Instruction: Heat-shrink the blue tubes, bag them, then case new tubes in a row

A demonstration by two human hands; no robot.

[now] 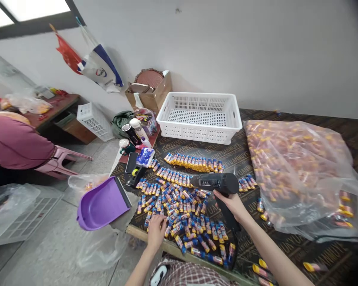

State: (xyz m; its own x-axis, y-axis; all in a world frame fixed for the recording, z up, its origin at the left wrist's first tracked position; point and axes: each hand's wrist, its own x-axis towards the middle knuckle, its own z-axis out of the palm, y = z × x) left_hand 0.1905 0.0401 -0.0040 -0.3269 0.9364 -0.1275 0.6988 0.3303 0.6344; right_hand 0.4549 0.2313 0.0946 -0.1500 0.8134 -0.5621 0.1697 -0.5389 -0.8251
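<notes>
Your single view looks from your head, forward and down, close above the surface point(237, 155), with your left hand point(156, 228) and right hand point(228, 200) low in it, floor point(59, 254) left of them, wall point(226, 47) beyond.

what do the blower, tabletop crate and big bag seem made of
Blower: probably hard satin plastic, by its muted highlights. Tabletop crate: likely satin moulded plastic, with regular slots. Big bag: seemingly thin, glossy plastic film, wrinkled and see-through.
</notes>
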